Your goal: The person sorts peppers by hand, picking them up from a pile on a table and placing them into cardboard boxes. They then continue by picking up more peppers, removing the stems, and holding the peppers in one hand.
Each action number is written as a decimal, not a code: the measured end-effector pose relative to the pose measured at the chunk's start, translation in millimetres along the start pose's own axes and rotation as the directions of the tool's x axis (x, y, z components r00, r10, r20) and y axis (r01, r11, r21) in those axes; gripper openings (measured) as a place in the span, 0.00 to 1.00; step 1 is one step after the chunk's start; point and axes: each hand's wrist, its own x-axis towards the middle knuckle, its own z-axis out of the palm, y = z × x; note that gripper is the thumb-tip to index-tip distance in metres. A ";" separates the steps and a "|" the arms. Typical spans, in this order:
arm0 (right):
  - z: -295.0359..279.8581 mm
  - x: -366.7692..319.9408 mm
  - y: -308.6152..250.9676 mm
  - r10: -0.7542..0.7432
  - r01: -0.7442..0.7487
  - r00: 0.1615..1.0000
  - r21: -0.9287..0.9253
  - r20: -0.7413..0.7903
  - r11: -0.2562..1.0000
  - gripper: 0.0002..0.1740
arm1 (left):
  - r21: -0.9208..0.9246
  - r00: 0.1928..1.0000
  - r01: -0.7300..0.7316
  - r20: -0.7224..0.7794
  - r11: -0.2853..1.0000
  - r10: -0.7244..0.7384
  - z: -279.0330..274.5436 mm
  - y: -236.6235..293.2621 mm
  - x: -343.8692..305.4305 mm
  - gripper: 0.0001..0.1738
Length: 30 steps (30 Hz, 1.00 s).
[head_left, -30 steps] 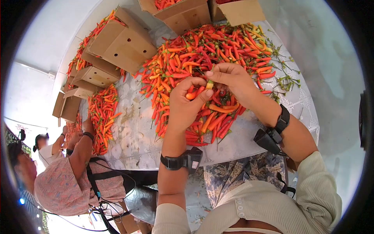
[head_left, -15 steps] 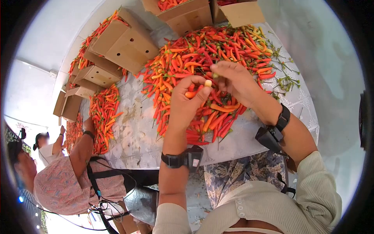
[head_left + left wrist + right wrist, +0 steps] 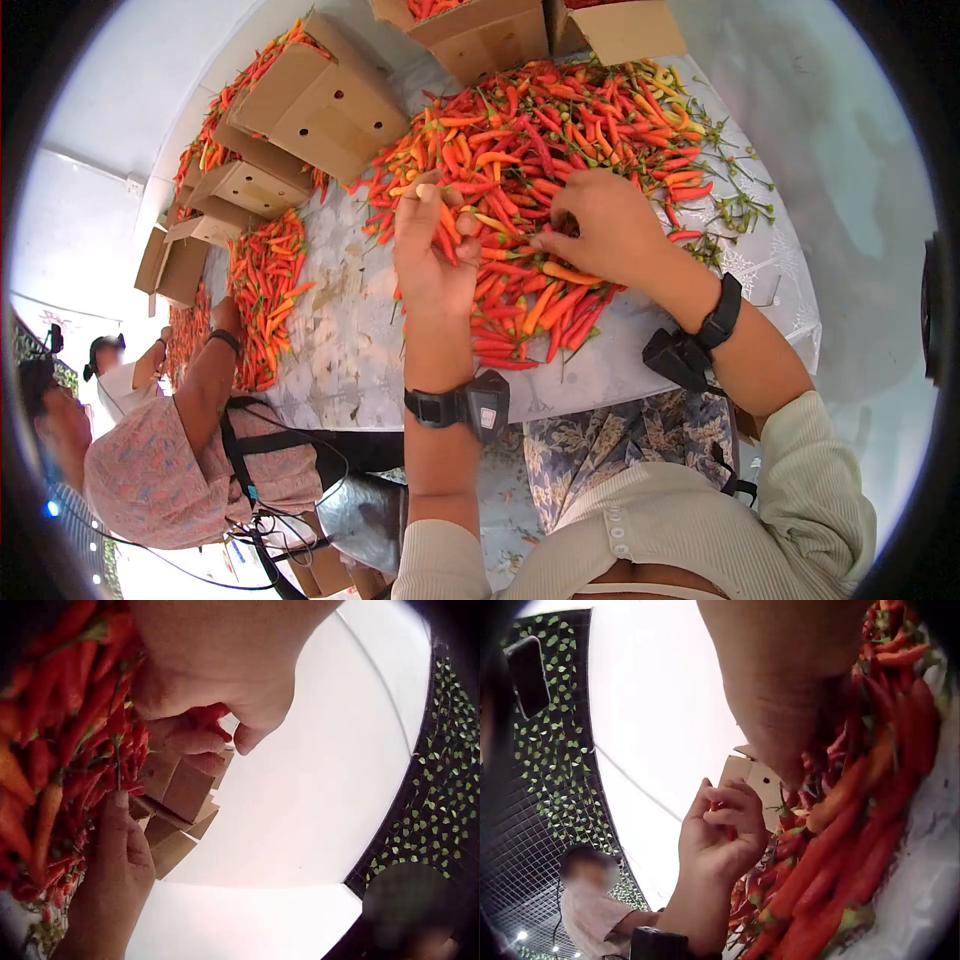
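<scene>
My left hand (image 3: 432, 268) is raised palm up over the near left side of a big pile of chili peppers (image 3: 520, 130), its fingers curled round a few orange and red chili peppers (image 3: 447, 232). One red chili (image 3: 210, 714) shows among those fingers in the left wrist view. Reaching down to the middle of the pile is my right hand (image 3: 615, 230), back upward. In the left wrist view its thumb tip meets the thin stem (image 3: 118, 771) of a red chili in the pile; the other fingertips are partly hidden.
Loose green stems (image 3: 740, 210) lie along the pile's right edge. Cardboard boxes (image 3: 325, 120) with chilies stand at the back and left of the patterned tablecloth (image 3: 335, 345). Another person (image 3: 165, 465) on the left works at a smaller heap of chilies (image 3: 265, 300).
My hands have parted. The left hand has moved left with its chilies and turned palm up. The right hand, earlier holding a green stem, has gone down into the pile.
</scene>
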 end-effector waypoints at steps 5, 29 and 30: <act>3.9 -1.4 -0.5 0.047 -0.048 0.998 0.029 0.045 0.998 0.15 | 0.087 1.000 -0.017 0.000 0.996 0.017 2.5 -3.7 -0.8 0.11; -5.1 7.1 -11.4 0.242 -0.218 0.958 0.937 0.153 0.273 0.10 | 0.398 0.951 0.003 0.281 0.917 -0.125 10.4 -14.2 -9.0 0.10; -4.4 8.9 -12.2 0.251 -0.209 0.957 0.943 0.143 0.260 0.11 | 0.397 0.950 0.012 0.282 0.918 -0.134 13.1 -14.3 -10.7 0.10</act>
